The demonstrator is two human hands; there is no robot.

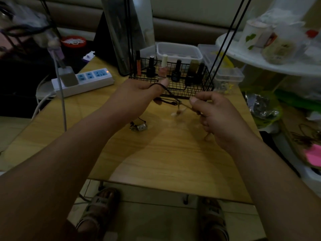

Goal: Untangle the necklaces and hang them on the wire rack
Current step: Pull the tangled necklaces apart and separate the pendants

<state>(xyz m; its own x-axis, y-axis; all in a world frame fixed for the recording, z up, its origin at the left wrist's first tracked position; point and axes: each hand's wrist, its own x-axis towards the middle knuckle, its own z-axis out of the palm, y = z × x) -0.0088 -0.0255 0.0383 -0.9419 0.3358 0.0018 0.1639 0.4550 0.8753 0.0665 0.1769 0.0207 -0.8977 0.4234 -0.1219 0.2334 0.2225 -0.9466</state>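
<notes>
In the middle of the frame, the left hand (139,94) grips the thin dark cord necklace (171,95), and the right hand (217,115) pinches its other end. Pull slowly so knots loosen. The black wire rack (199,84) stands just behind.

A: Hands?
B: Two: left hand (139,92), right hand (214,113).
A: Necklaces?
B: Two. Corded necklace (171,94) between the hands; pendant necklace (139,126), middle of table (165,153).
A: Wire basket (209,84), far edge?
B: One. Bottles (150,67) in it: six, some overlapping. Power strip (97,80), left edge: one, three blue sockets showing.
</notes>
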